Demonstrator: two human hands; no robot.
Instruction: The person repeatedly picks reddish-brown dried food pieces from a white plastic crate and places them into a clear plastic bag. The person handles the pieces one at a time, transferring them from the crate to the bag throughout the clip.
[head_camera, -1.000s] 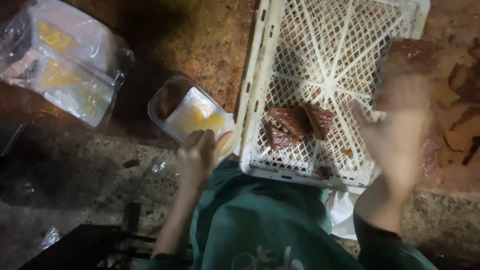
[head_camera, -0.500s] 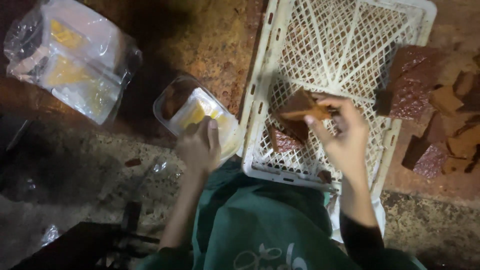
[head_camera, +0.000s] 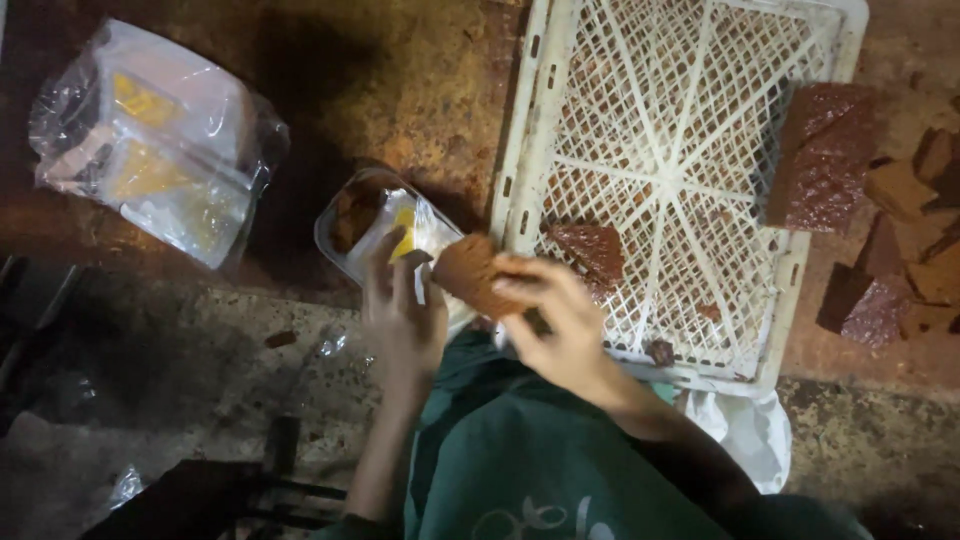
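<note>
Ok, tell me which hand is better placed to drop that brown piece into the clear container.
Right. The right hand already grips the brown piece just beside the clear container, while the left hand rests on the container's edge, likely steadying it.

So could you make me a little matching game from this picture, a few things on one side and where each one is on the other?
Things:
1. brown slab piece
2. clear plastic tub
3. white lattice crate
4. plastic bag of packs

Places:
A. far left on the floor
B. under the left hand
C. pinched in the right hand
D. right of the tub, with a brown piece lying in it

Pairs: 1-C, 2-B, 3-D, 4-A
</note>
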